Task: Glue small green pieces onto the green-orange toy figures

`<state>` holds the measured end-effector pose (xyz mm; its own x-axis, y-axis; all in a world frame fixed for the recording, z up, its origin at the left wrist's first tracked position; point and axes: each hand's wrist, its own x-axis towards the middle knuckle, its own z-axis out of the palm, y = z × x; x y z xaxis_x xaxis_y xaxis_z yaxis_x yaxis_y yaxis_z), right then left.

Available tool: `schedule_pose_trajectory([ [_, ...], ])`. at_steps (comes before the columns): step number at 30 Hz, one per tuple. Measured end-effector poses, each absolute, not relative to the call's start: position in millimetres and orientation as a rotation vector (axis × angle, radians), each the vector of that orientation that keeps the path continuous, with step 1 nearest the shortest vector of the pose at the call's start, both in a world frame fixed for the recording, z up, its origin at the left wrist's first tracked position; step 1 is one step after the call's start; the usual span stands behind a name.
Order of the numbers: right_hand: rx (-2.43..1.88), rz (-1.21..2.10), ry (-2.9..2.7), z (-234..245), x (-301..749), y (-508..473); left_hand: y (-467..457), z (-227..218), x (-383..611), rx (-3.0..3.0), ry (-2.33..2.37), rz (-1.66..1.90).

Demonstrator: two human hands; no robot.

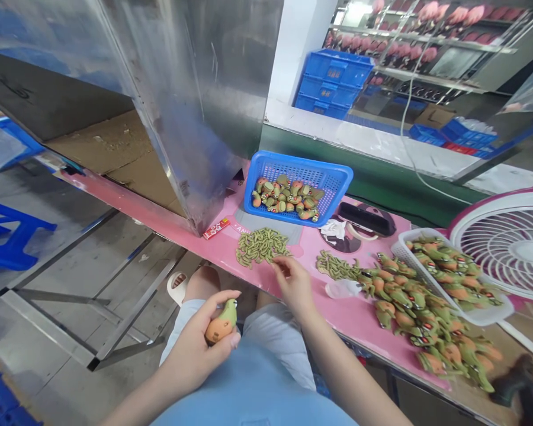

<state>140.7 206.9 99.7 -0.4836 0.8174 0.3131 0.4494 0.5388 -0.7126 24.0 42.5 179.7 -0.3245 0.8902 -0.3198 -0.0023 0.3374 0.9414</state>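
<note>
Fingers of my left hand (199,343) are curling around a small green and orange plastic toy figure (221,322), gripping it low in the centre of the frame, above my lap and light blue clothing (257,384). Its green end is pointing up and its orange end is sitting against my palm.

Higher and to the right, my right hand (293,284) is reaching to the front edge of the long pink tabletop (355,319). Its fingertips are pinching together at the near edge of a loose heap of small olive-green plastic pieces (261,245); I cannot tell whether a piece is actually caught between them.

A second, smaller heap of the same olive-green pieces (335,265) is lying just right of that hand. Beyond it, a long pile of green and orange toy figures (421,322) is spreading toward the lower right of the frame, and a white slotted plastic tray (488,316) is holding more of them.

Behind the first heap, in the middle of the frame, a blue plastic mesh basket (320,174) is holding rounder green and orange toy parts. A white and pink fan (510,242) is lying at the right edge. A tall sheet-metal panel (195,106) is standing at the upper left, with a small red packet (216,228) at its foot.
</note>
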Motion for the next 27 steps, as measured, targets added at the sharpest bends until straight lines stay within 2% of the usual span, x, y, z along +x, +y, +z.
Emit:
schedule_pose_trajectory([
  [5, -0.762, 0.85, -2.088, 137, 161, 183, 49, 171, 20, 0.987, 1.557, 1.082],
  [10, -0.505, 1.105, -2.115, 179, 174, 154, 55, 176, 22, 1.126, 1.555, 1.035],
  [13, -0.342, 1.089, -2.133, 194, 177, 144, 57, 185, 24, 1.199, 1.539, 0.989],
  [27, -0.291, 1.055, -2.205, 195, 175, 134, 58, 199, 24, 1.572, 1.526, 0.774],
])
